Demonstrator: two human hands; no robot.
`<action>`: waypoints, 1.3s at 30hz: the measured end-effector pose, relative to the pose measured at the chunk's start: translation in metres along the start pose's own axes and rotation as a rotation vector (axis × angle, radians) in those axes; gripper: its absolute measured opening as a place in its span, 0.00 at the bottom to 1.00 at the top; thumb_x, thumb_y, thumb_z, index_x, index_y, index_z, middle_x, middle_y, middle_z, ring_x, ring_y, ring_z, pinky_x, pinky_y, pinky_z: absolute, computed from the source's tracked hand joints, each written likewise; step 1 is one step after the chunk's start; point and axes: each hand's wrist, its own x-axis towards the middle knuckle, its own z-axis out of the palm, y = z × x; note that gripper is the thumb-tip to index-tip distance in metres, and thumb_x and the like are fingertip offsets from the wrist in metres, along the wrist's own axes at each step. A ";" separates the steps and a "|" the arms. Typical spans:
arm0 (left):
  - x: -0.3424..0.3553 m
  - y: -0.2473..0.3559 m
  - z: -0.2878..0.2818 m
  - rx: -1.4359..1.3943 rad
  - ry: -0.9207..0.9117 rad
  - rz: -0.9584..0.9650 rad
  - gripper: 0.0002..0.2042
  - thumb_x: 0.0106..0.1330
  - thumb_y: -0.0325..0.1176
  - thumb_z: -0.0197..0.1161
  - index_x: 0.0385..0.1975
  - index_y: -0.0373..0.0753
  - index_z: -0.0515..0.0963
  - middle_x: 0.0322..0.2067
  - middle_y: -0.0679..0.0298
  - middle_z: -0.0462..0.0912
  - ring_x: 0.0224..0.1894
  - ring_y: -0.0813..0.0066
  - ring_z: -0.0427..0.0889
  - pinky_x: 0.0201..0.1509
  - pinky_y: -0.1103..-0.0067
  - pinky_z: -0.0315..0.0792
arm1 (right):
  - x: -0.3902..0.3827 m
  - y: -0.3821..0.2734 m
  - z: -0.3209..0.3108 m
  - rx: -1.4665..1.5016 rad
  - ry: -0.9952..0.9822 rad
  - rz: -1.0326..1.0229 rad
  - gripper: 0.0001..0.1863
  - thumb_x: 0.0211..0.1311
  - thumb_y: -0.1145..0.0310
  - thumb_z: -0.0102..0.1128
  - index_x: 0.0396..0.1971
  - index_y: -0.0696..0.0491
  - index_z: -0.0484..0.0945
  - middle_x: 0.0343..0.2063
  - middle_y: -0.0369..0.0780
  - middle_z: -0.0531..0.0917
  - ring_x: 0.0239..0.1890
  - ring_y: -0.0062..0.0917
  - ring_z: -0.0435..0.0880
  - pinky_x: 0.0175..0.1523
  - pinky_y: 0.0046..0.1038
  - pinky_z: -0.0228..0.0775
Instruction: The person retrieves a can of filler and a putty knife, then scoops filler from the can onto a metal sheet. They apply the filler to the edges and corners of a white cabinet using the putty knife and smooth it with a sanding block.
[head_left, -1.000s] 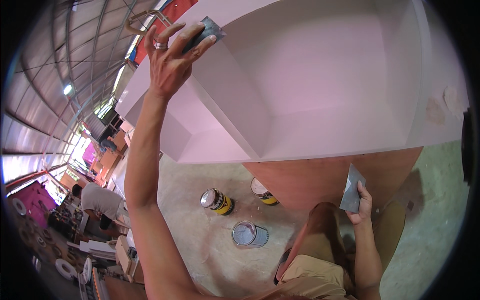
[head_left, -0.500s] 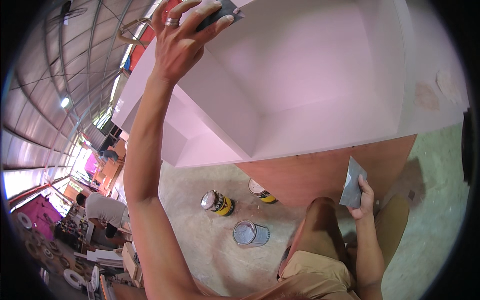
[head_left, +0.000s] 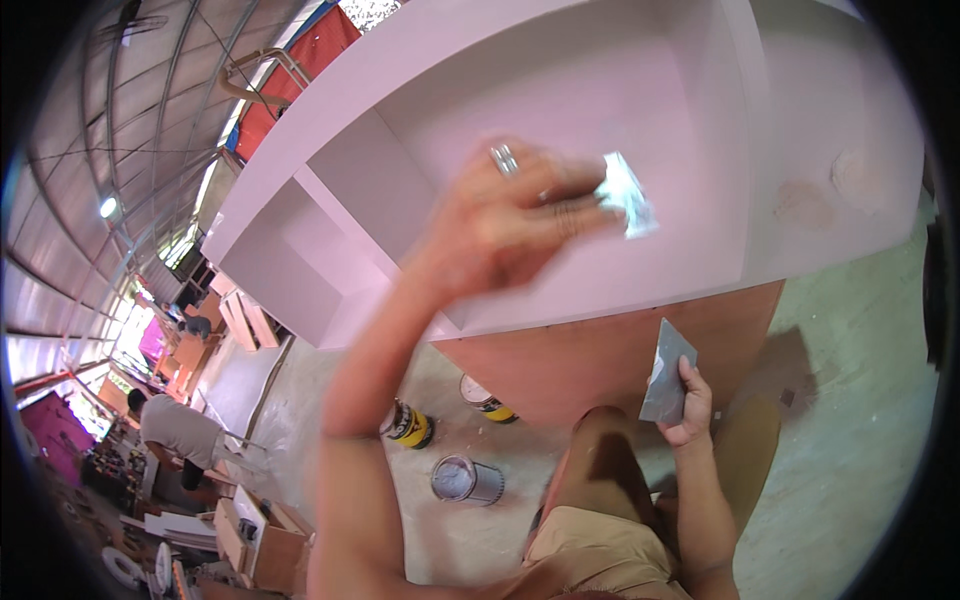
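My left hand (head_left: pixel 505 220), smeared by motion and wearing rings, is raised in front of the pale pink cabinet (head_left: pixel 440 130) with its open compartments. It grips a thin flat putty scraper (head_left: pixel 627 197), which catches bright light. Whether the blade touches the cabinet I cannot tell. Lower down at the right, my right hand (head_left: pixel 690 405) pinches a grey flat spreader plate (head_left: pixel 665 375) above my knees, with pale filler along its left edge. Two brownish filler patches (head_left: pixel 805 204) mark the cabinet's right end.
An open can of grey paste (head_left: pixel 468 481) and two yellow-and-black cans (head_left: pixel 408 426) stand on the concrete floor (head_left: pixel 440 545). A brown panel (head_left: pixel 610 350) lies under the cabinet's near edge. At the far left a person (head_left: pixel 180 430) bends beside wooden pieces (head_left: pixel 265 545).
My left hand has swung down and to the right with its scraper, from the cabinet's top edge to before the large compartment. The view has shifted; my right hand still holds the spreader plate.
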 end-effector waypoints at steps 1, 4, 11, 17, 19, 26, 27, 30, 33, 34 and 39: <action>-0.016 0.026 0.014 -0.264 -0.009 -0.149 0.17 0.50 0.23 0.62 0.41 0.45 0.85 0.40 0.58 0.84 0.34 0.66 0.82 0.40 0.71 0.73 | -0.004 0.000 0.009 0.008 -0.028 0.012 0.10 0.67 0.63 0.56 0.42 0.53 0.75 0.32 0.39 0.82 0.30 0.30 0.84 0.36 0.31 0.79; -0.067 0.080 0.055 -1.223 0.114 -0.610 0.14 0.55 0.23 0.60 0.42 0.31 0.82 0.30 0.56 0.84 0.27 0.75 0.82 0.32 0.79 0.74 | -0.018 0.004 0.032 0.025 -0.113 0.066 0.11 0.68 0.63 0.54 0.42 0.53 0.75 0.32 0.40 0.83 0.29 0.30 0.84 0.33 0.30 0.80; -0.114 0.132 0.137 -2.209 0.227 -1.321 0.13 0.52 0.33 0.73 0.26 0.34 0.75 0.17 0.65 0.76 0.09 0.85 0.67 0.12 0.87 0.61 | -0.044 0.016 0.070 -0.013 -0.084 0.089 0.14 0.67 0.65 0.54 0.48 0.54 0.70 0.34 0.40 0.82 0.28 0.29 0.84 0.34 0.29 0.80; -0.127 0.098 0.097 -1.601 -0.372 -1.337 0.13 0.52 0.34 0.74 0.26 0.34 0.76 0.19 0.65 0.78 0.12 0.86 0.68 0.14 0.88 0.61 | -0.035 0.014 0.059 -0.129 -0.118 0.077 0.14 0.67 0.65 0.54 0.49 0.54 0.70 0.33 0.40 0.82 0.29 0.29 0.83 0.34 0.29 0.79; -0.124 0.091 0.076 -1.386 -0.515 -1.297 0.13 0.52 0.34 0.73 0.27 0.33 0.76 0.20 0.64 0.78 0.14 0.86 0.71 0.15 0.88 0.63 | -0.035 0.009 0.060 -0.157 -0.180 -0.002 0.15 0.68 0.65 0.54 0.51 0.54 0.70 0.36 0.40 0.81 0.33 0.29 0.83 0.38 0.29 0.79; -0.109 0.136 0.087 -1.659 0.786 -1.526 0.09 0.63 0.31 0.65 0.34 0.32 0.76 0.25 0.61 0.82 0.17 0.77 0.80 0.16 0.86 0.72 | -0.009 -0.012 0.072 -0.419 -0.042 -0.904 0.23 0.70 0.65 0.52 0.60 0.60 0.63 0.51 0.42 0.75 0.52 0.27 0.76 0.57 0.32 0.68; -0.097 0.151 0.099 -1.655 0.873 -1.577 0.09 0.64 0.31 0.64 0.35 0.33 0.75 0.25 0.60 0.82 0.17 0.76 0.80 0.16 0.86 0.72 | -0.005 -0.005 0.083 -0.442 -0.033 -1.008 0.24 0.70 0.66 0.50 0.61 0.61 0.62 0.52 0.43 0.73 0.53 0.28 0.74 0.58 0.32 0.67; -0.061 0.174 0.130 -1.635 0.945 -1.607 0.09 0.64 0.32 0.65 0.35 0.33 0.75 0.26 0.61 0.82 0.17 0.78 0.80 0.16 0.85 0.72 | -0.011 -0.004 0.098 -0.579 -0.080 -1.191 0.24 0.72 0.66 0.47 0.62 0.62 0.60 0.55 0.44 0.71 0.54 0.29 0.73 0.59 0.31 0.65; -0.041 0.176 0.142 -1.636 0.979 -1.591 0.09 0.64 0.31 0.64 0.37 0.32 0.75 0.25 0.61 0.82 0.17 0.78 0.79 0.16 0.86 0.71 | -0.019 -0.006 0.096 -0.709 -0.141 -1.232 0.23 0.71 0.67 0.47 0.60 0.63 0.62 0.54 0.45 0.71 0.54 0.30 0.73 0.59 0.31 0.66; -0.034 0.175 0.143 -1.615 0.966 -1.596 0.09 0.64 0.31 0.64 0.37 0.32 0.75 0.25 0.62 0.82 0.17 0.79 0.79 0.16 0.86 0.71 | -0.021 -0.009 0.091 -0.803 -0.156 -1.242 0.22 0.71 0.68 0.48 0.60 0.64 0.63 0.53 0.45 0.72 0.54 0.30 0.73 0.59 0.31 0.66; -0.036 0.165 0.122 -1.485 0.753 -1.403 0.12 0.66 0.29 0.61 0.44 0.29 0.76 0.29 0.60 0.82 0.21 0.78 0.80 0.21 0.84 0.72 | -0.042 -0.035 0.070 -1.290 -0.215 -0.716 0.20 0.69 0.71 0.50 0.58 0.61 0.66 0.48 0.44 0.79 0.48 0.27 0.79 0.55 0.29 0.70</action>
